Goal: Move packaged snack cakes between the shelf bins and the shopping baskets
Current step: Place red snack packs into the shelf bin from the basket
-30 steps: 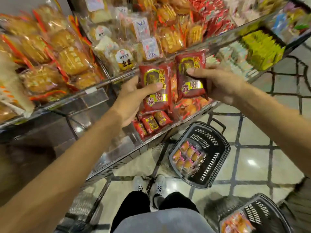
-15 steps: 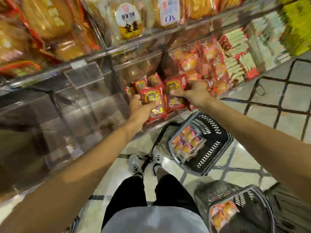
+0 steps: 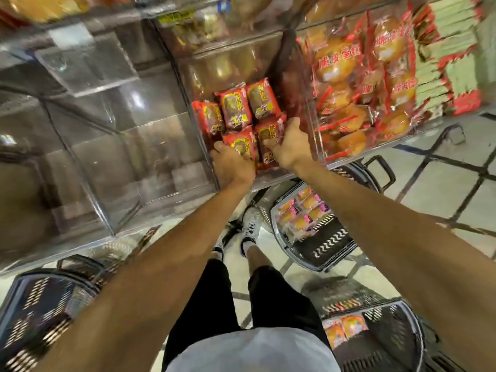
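Both my hands reach into a clear shelf bin point(image 3: 316, 146) that holds several red snack cake packs point(image 3: 236, 107). My left hand point(image 3: 232, 163) holds one red pack point(image 3: 241, 142) at the bin's front, thumb on its left edge. My right hand point(image 3: 291, 145) grips a second red pack point(image 3: 268, 146) right beside it, thumb across its face. Both packs lie low in the bin, against the others. On the floor below stands a black basket point(image 3: 330, 245) with pink-wrapped cakes point(image 3: 300, 213).
A bin of orange cakes in red wrappers point(image 3: 357, 84) adjoins on the right; an empty clear bin point(image 3: 120, 157) lies left. A second basket point(image 3: 389, 334) with orange packs stands at lower right, a dark basket point(image 3: 35, 304) at lower left. My feet point(image 3: 248, 232) stand between them.
Both hands have gone from holding the two red packs up in front of the shelf down into the lower bin, where the packs now lie among the others. The view has tilted down.
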